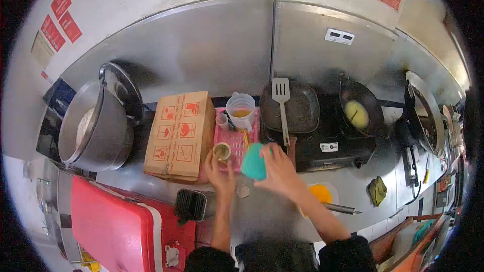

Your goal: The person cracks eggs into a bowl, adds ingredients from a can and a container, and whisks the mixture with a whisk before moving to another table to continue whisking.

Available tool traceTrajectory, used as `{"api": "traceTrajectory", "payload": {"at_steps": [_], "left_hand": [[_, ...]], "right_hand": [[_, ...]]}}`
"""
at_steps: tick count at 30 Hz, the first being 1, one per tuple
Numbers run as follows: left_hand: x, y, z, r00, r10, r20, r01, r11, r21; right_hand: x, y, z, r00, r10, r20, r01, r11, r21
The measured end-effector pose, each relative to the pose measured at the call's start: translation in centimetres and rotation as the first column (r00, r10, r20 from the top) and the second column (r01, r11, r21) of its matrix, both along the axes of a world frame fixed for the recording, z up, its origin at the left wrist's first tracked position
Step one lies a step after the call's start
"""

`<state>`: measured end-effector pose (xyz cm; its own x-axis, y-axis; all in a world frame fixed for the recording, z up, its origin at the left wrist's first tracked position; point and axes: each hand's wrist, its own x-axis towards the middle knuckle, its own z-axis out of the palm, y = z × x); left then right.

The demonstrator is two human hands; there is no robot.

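Observation:
In the head view, my left hand has its fingers wrapped round a small round jar with a pale rim, at the front of a pink perforated tray. To its right, my right hand grips a teal rounded container, tilted, its contents hidden. A clear measuring jug with amber liquid stands on the tray, and a small clear cup is beside it. Under my right forearm sits a bowl of orange-yellow liquid, partly hidden, with a metal utensil handle sticking out.
A cardboard box and a large pot stand left. A slotted spatula lies across a grill pan. Behind the black stove is a wok. A red cooler, black basket and green cloth are nearer.

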<state>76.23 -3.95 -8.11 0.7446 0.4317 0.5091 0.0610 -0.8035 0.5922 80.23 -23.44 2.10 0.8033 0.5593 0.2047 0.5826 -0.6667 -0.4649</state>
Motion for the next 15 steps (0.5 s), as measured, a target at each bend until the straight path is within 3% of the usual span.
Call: {"api": "traceTrajectory", "payload": {"at_steps": [2,4,5,7,10,15], "left_hand": [[-3.8,-1.8,0.5,0.995,-0.04,0.091,0.063,0.961,-0.269],[-8.2,-4.0,2.0,0.994,-0.102,0.037,0.108,0.895,-0.433],[-10.1,-5.0,1.4,0.995,-0.097,0.024,0.098,0.896,-0.434],[-14.3,-7.0,0.2,0.989,-0.128,-0.076,0.073,0.861,-0.503],[-19.0,-9.0,-2.6,0.963,-0.164,-0.213,0.025,0.842,-0.539],[-23.2,-11.2,-3.4,0.956,-0.16,-0.248,0.01,0.856,-0.517]], "right_hand": [[-4.5,-1.6,0.2,0.999,-0.017,-0.04,0.015,0.999,-0.042],[-8.6,-2.8,-1.1,0.987,-0.005,-0.162,-0.018,0.99,-0.137],[-10.6,-3.4,-2.5,0.985,0.001,-0.175,-0.025,0.99,-0.136],[-14.1,-4.6,-6.9,0.917,0.058,-0.395,-0.126,0.981,-0.147],[-17.8,-6.3,-12.3,0.909,0.113,-0.401,-0.227,0.941,-0.25],[-20.8,-10.3,-15.7,0.922,0.203,-0.331,-0.295,0.92,-0.257]]}}
